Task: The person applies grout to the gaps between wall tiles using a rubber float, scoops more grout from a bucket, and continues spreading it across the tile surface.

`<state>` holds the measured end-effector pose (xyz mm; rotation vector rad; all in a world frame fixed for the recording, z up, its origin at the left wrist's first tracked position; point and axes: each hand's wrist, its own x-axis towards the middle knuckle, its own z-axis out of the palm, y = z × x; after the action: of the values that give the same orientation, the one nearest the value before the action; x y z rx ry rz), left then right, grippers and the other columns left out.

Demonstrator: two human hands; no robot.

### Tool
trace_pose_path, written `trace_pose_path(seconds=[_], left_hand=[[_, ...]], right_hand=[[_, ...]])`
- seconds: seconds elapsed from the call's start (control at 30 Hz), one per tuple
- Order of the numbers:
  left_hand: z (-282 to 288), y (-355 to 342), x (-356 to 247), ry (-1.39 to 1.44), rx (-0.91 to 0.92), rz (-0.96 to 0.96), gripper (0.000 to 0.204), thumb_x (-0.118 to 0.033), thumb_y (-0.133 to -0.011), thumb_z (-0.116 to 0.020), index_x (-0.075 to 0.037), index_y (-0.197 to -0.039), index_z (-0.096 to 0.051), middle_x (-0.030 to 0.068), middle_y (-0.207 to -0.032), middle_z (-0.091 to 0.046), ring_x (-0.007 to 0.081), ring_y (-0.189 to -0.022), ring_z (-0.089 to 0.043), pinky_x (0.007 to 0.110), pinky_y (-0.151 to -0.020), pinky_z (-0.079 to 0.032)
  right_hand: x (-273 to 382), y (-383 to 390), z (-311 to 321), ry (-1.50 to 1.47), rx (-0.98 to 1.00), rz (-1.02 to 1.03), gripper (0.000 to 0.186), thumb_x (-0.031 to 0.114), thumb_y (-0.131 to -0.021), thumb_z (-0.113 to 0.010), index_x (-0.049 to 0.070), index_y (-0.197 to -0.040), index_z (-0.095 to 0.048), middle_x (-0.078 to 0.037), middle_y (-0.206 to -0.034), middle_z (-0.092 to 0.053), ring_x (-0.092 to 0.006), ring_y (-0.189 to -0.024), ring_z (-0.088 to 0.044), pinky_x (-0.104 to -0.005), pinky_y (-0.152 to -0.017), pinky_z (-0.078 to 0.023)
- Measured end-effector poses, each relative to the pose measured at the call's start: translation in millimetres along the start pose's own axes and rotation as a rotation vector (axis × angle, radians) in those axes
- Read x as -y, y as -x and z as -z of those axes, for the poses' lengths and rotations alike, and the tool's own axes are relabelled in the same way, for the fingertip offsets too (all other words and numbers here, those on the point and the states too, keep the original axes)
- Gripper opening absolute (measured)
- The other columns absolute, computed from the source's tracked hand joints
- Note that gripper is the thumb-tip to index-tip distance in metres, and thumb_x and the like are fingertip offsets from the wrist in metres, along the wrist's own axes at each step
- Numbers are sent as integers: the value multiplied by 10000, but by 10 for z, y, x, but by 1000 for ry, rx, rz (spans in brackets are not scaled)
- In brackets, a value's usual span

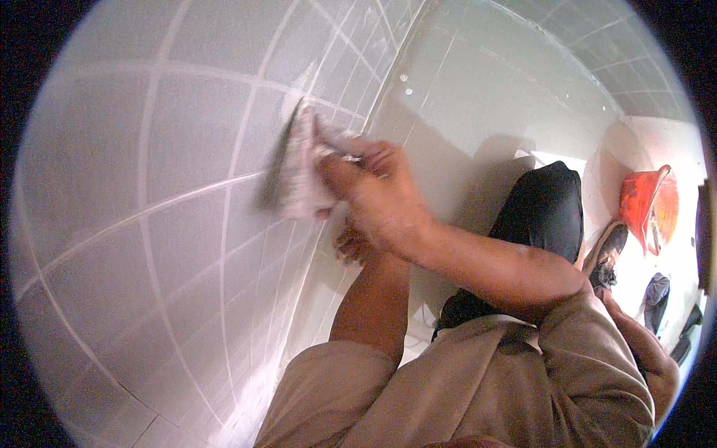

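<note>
My right hand (pixel 381 190) reaches across to the left, its fingers closed on a pale, pinkish-white cloth (pixel 300 175). The cloth is blurred and lies against the grey tiled wall (pixel 190 145), over a pale grout line. Just below the right wrist is my left hand (pixel 352 245), partly covered by it. Its visible fingertips are smeared, and whether they grip anything cannot be made out. The two forearms cross close together near the wall.
A smooth pale panel (pixel 448 112) meets the tiles at a corner. My bent knee in dark trousers (pixel 541 201) is to the right. Beyond it are an orange bucket (pixel 642 201), a dark shoe (pixel 611 246) and a bare limb (pixel 646 343) I cannot place.
</note>
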<state>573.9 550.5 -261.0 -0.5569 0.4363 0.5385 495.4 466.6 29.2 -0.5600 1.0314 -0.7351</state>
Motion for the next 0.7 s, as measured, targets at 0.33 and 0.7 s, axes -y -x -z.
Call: trace_pose_path(seconds=[0.33,0.7], left_hand=[[-5,-15,-13,-144,27,-11,583,-542,-1041,-294,-275,-1553,-379,32,-1627,-361,256,-1497,-336,575,-1196,-193],[108,104,110,-329,65,-35,567,-557,-1040,-302,-318,-1547,-390,14,-1624,-370,232,-1493,-347,566,-1190,-204]], right_hand=[[-49,-248,13,-128,-18,258,217,51,-943,-626,-49,-1118,-705,-22,-754,-668,-114,-623,-607,-290,-575,-524],[163,-403,208,185,-81,330,152,46,-912,-651,-22,-1001,-753,-35,-832,-705,-104,-846,-628,-299,-720,-527]])
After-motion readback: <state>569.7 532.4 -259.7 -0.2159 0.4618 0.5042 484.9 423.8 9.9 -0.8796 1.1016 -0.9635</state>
